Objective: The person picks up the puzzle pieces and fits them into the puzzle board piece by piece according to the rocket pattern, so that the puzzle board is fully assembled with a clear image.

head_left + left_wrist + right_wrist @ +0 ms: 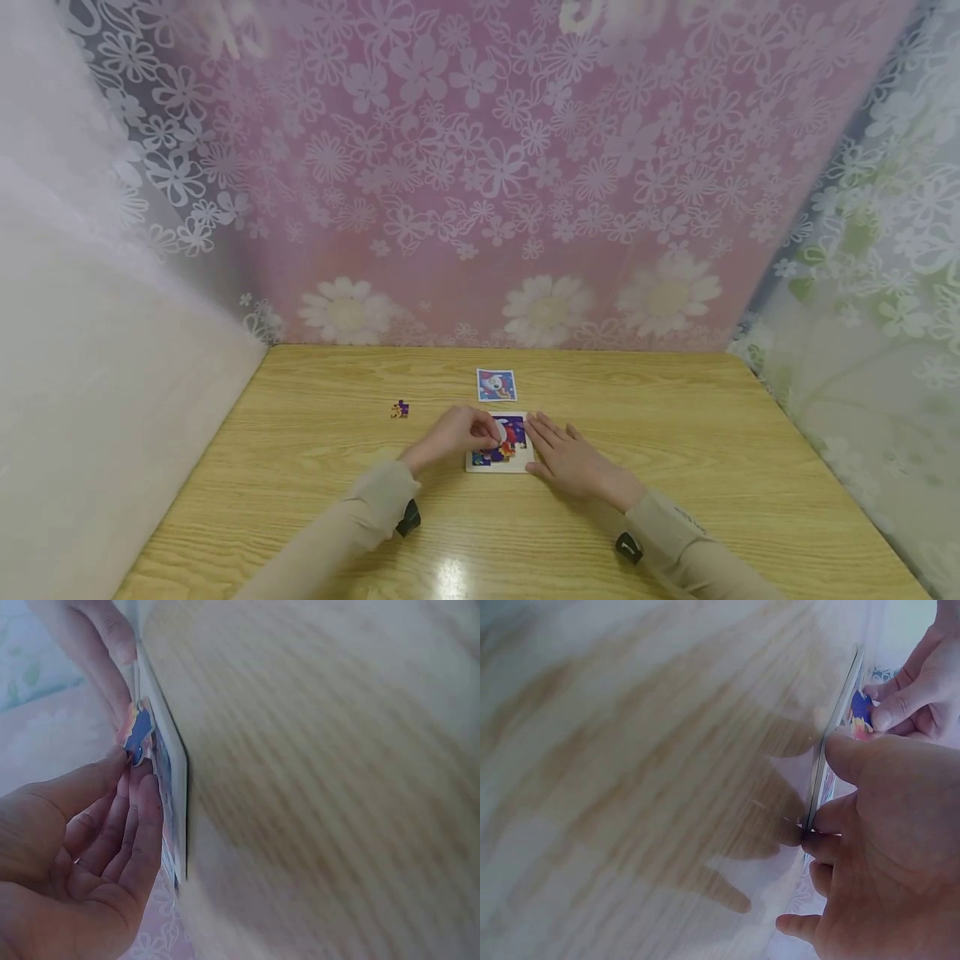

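Wooden table (675, 500): left hand (457, 433) pinches puzzle piece (137, 735) (fingertip grip); right hand (573, 458) flat, steadying puzzle tray (517, 465).

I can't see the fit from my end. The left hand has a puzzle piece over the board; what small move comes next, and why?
Probably lower the puzzle piece into the board and press it flat. The left hand pinches it just above the picture, the right hand rests along the board's right edge, and another loose piece waits on the table.

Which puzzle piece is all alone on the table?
The small loose piece far left of the board. The other piece is pinched in the left hand over the board.
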`<state>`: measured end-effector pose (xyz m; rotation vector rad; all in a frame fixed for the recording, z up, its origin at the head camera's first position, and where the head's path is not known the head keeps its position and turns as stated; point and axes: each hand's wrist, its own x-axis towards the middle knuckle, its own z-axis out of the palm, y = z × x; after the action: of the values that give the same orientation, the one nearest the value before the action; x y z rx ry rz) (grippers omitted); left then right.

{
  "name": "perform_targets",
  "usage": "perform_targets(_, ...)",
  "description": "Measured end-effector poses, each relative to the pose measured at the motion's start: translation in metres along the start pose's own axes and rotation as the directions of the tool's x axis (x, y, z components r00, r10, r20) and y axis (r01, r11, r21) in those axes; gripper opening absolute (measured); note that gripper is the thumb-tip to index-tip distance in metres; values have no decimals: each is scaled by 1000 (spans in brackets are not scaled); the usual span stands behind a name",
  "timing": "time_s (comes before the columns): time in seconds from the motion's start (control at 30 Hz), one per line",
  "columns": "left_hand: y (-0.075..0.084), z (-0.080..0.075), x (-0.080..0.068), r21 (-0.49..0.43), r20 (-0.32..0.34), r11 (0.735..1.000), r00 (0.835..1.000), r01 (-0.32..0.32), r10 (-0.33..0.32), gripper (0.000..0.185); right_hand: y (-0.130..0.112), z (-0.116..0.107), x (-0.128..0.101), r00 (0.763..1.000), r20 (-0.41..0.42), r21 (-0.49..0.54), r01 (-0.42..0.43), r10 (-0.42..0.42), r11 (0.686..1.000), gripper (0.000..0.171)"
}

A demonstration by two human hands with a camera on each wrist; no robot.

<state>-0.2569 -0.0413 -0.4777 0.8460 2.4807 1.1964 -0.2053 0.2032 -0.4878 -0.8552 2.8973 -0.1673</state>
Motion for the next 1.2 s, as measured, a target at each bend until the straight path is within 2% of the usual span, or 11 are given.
perform_targets(0.1,-1,3,-1,2,17,1000,1000,0,0,3,0,0,0,1000,-1,2,5,-5,1000,65)
perform_targets(0.37,-4,6,1,56,0,998,1000,11,-11,3,-1,-2,-1,1000,-2,11,5,-5,1000,65)
perform_targets(0.63,-3,8,3,109,5,994,1000,-19,19,3,-1,-3,-1,1000,6,2,7,-7,1000,64)
perform_targets(0.83,-5,9,6,127,8,992,1000,0,-1,6,-1,-3,0,1000,13,8,5,-5,1000,64)
perform_targets(1.2,4,8,4,150,14,989,1000,5,-7,7,0,-1,1,1000,15,15,-1,1,1000,65)
